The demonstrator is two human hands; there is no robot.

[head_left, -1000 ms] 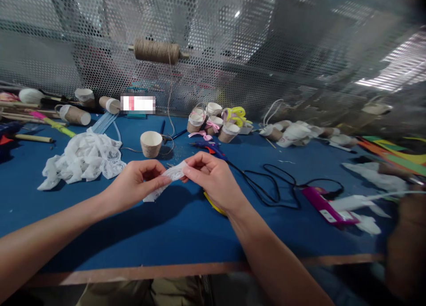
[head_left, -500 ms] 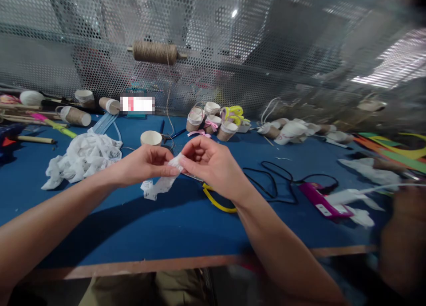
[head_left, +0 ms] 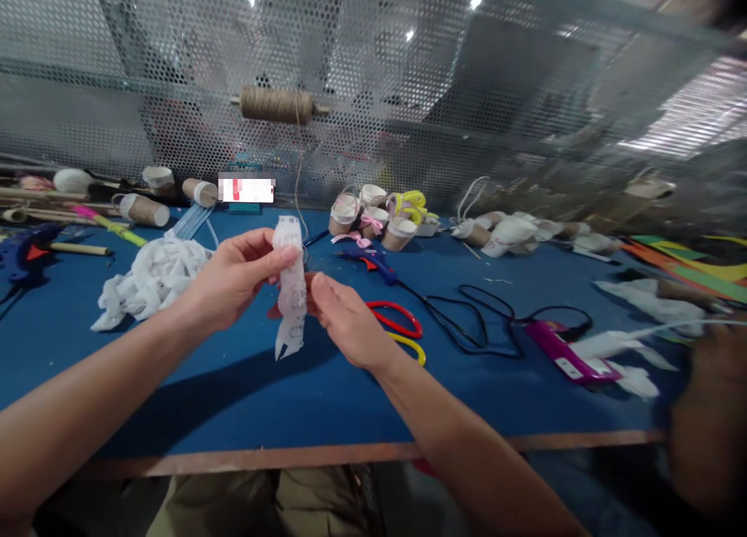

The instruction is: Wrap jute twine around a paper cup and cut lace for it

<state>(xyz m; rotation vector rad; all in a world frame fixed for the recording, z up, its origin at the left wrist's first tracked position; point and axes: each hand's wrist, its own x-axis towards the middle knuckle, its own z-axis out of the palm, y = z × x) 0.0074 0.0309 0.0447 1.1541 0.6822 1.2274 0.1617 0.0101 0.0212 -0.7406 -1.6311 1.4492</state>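
Observation:
A strip of white lace ribbon (head_left: 292, 296) hangs upright in front of me, its lower end notched. My left hand (head_left: 236, 276) pinches it near the top, thumb across the front. On the other side, my right hand (head_left: 350, 319) has its fingers reaching behind the strip while its thumb stands clear of it; the fingertips are partly hidden. Left of my hands lies a heap of white lace ribbon (head_left: 155, 276). Scissors with red and yellow handles (head_left: 400, 319) rest by my right hand, their blades hidden. A blue glue gun (head_left: 377, 266) lies just beyond.
Small decorated cups (head_left: 373, 218) cluster at the back, under a twine spool (head_left: 277, 105) on the mesh wall. A black cord (head_left: 472, 327) loops near a magenta device (head_left: 569, 354). Another blue glue gun (head_left: 26, 253) sits far left. At right, a person's arm (head_left: 709, 412) shows.
The lace strip has gone from bunched between both hands to hanging upright from my left hand. My right thumb has come off it. The glue gun and red scissor handle are now visible.

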